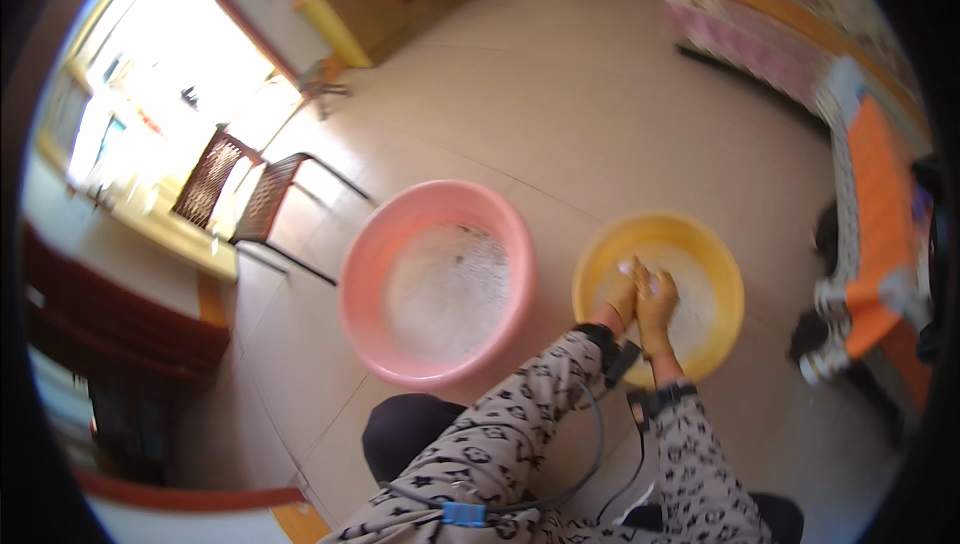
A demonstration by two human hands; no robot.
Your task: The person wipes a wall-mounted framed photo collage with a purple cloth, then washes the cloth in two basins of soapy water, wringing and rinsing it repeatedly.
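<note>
Over the yellow plastic basin (721,274), which holds cloudy, soapy-looking water (694,319), my two hands are pressed close together. My left hand (622,299) and my right hand (655,310) are wet and grip a small pale item (655,286) between them. Bits of it show at the fingers; blur hides what it is. To the left stands a larger pink plastic basin (367,334). Foamy water (442,296) fills its bottom, with dark specks towards the far right side.
A woven chair (270,199) stands beyond the pink basin at left. Clothing in orange and grey (881,199) hangs over the sofa side (757,41) at right. Cables (600,431) run from bands on my wrists across my lap. A wooden cabinet (397,11) stands far off on the tiled floor (525,108).
</note>
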